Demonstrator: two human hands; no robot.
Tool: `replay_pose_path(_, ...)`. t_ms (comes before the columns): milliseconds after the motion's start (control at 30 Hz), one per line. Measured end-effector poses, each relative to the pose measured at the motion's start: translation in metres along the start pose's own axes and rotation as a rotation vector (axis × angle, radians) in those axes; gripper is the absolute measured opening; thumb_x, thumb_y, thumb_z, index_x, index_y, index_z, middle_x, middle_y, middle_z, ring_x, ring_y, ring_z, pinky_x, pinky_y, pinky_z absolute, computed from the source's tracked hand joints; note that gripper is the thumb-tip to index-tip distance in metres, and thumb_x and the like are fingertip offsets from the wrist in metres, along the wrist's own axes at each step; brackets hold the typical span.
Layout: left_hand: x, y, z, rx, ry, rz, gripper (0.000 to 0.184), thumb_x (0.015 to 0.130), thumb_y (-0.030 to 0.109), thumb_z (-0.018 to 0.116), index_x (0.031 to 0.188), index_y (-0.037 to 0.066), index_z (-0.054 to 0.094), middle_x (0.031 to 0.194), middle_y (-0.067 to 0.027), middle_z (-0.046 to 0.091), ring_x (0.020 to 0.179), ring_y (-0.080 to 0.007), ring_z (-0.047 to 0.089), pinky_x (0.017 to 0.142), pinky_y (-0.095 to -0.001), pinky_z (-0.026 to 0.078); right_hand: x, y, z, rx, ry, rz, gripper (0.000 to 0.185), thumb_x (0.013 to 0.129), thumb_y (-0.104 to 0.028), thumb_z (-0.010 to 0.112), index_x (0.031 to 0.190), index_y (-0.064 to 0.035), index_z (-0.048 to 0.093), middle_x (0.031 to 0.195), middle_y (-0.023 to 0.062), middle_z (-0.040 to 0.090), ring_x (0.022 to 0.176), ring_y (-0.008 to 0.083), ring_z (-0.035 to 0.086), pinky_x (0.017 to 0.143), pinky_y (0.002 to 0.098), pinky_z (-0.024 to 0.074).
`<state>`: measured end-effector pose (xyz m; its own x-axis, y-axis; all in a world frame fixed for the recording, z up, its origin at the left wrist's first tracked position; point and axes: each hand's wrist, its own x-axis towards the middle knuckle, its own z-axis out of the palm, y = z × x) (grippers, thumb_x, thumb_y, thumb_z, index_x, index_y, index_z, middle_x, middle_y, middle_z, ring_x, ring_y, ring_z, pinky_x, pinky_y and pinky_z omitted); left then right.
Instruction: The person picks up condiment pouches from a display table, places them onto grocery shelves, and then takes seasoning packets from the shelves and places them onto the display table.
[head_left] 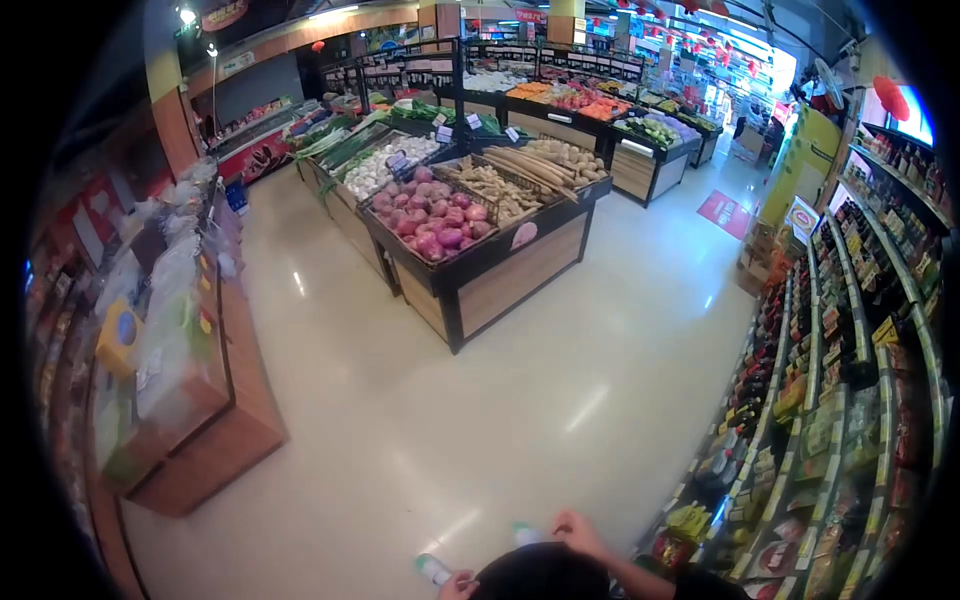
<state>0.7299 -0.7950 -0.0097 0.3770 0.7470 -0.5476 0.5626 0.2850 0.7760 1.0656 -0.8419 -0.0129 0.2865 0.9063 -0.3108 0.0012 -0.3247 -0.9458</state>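
My right hand (pixel 580 532) is in front of my dark clothing at the bottom of the view, its fingers curled in. Whether anything small is inside it I cannot make out. Lower and to the left, my left hand (pixel 459 586) shows only in part at the frame's edge, too small to read its fingers. Beyond the hands, two light shoes with green show on the floor, the left shoe (pixel 432 568) and the right shoe (pixel 525 534). Neither hand touches a shelf or any goods.
Ahead stands a produce stand (pixel 520 275) with red onions (pixel 437 215), garlic (pixel 390 165), ginger (pixel 497 190) and long pale roots. Shelves of bottles and packets (pixel 800 400) line the right. A wooden counter (pixel 215 440) with wrapped goods is on the left. The pale floor (pixel 430 420) runs between.
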Motion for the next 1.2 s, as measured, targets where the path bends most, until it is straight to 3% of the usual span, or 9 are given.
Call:
replay_pose_path(33,-0.002,-0.02,-0.01,-0.102,-0.033,-0.018,0.038,0.088,0.013,0.063,0.123,0.0,0.054,0.108,-0.0154,0.064,0.094,-0.023,0.061,0.087,-0.0348,0.05,0.005,-0.005,0.012,0.029,-0.02,-0.075,0.023,0.08,0.005,0.057,0.102,-0.0002,0.053,0.086,0.0086,0.062,0.083,0.0171,0.063,0.077,0.0299,0.0516)
replay_pose_path(233,-0.076,-0.028,-0.108,-0.353,-0.17,-0.072,0.035,0.087,0.014,0.065,0.121,0.007,0.058,0.118,-0.0059,0.06,0.102,-0.016,0.057,0.084,-0.0336,0.047,0.01,-0.102,0.128,0.077,-0.343,0.172,0.023,0.086,-0.01,0.066,0.103,-0.002,0.054,0.084,0.0069,0.062,0.078,0.015,0.063,0.072,0.0277,0.0509)
replay_pose_path(333,-0.089,-0.039,-0.144,-0.329,-0.164,-0.062,0.034,0.087,0.016,0.064,0.119,0.006,0.058,0.116,-0.0066,0.06,0.101,-0.0171,0.057,0.084,-0.0336,0.047,0.008,-0.12,0.188,-0.026,-0.658,0.081,0.026,0.088,-0.016,0.064,0.109,-0.003,0.054,0.088,0.0066,0.063,0.081,0.0141,0.062,0.074,0.0279,0.0502)
replay_pose_path(367,-0.091,-0.044,-0.155,-0.325,-0.161,-0.053,0.034,0.087,0.017,0.064,0.118,0.006,0.058,0.115,-0.0069,0.06,0.101,-0.0175,0.057,0.084,-0.0336,0.047,0.006,-0.131,0.204,-0.183,-0.784,-0.207,0.032,0.089,-0.022,0.063,0.115,-0.005,0.054,0.093,0.0063,0.064,0.086,0.0144,0.062,0.078,0.0291,0.0491)
replay_pose_path(467,-0.102,-0.068,-0.188,-0.313,-0.161,-0.024,0.034,0.086,0.019,0.064,0.116,0.005,0.058,0.113,-0.0077,0.059,0.1,-0.0185,0.057,0.083,-0.0337,0.047,-0.007,-0.16,0.258,-0.437,-1.153,-0.106,0.036,0.087,-0.028,0.066,0.114,-0.006,0.056,0.096,0.0072,0.064,0.092,0.0166,0.06,0.084,0.0314,0.0479)
replay_pose_path(767,-0.111,-0.095,-0.256,-0.245,-0.213,0.058,0.034,0.086,0.024,0.063,0.111,0.002,0.058,0.107,-0.01,0.058,0.097,-0.0218,0.057,0.083,-0.0337,0.046,-0.029,-0.145,0.376,-0.206,-1.312,-0.286,0.026,0.088,-0.019,0.065,0.107,-0.0028,0.056,0.088,0.0051,0.053,0.079,0.0147,0.051,0.071,0.0281,0.0435)
replay_pose_path(867,-0.113,-0.101,-0.272,-0.228,-0.231,0.089,0.035,0.085,0.026,0.063,0.109,0.001,0.058,0.105,-0.0108,0.058,0.096,-0.0228,0.057,0.083,-0.0337,0.045,-0.023,-0.151,0.398,-0.239,-1.363,-0.299,0.035,0.088,-0.019,0.065,0.116,-0.0034,0.051,0.089,0.0041,0.053,0.08,0.0127,0.051,0.071,0.0264,0.0434)
replay_pose_path(1067,-0.116,-0.106,-0.303,-0.21,-0.222,0.184,0.037,0.085,0.029,0.063,0.105,0.0,0.058,0.101,-0.0123,0.057,0.094,-0.025,0.057,0.082,-0.0338,0.045,0.017,-0.147,0.391,-0.044,-1.114,0.102,0.057,0.089,-0.024,0.067,0.135,-0.0066,0.038,0.096,0.0022,0.053,0.088,0.0094,0.052,0.079,0.0237,0.0442)
replay_pose_path(1200,-0.108,-0.105,-0.327,-0.166,-0.224,0.307,0.039,0.084,0.032,0.062,0.103,-0.002,0.057,0.099,-0.0134,0.056,0.093,-0.0264,0.057,0.082,-0.0338,0.044,0.061,-0.142,0.378,-0.292,-1.042,0.243,0.056,0.09,-0.028,0.063,0.136,-0.0068,0.04,0.106,0.0053,0.055,0.097,0.0144,0.054,0.087,0.0274,0.0451)
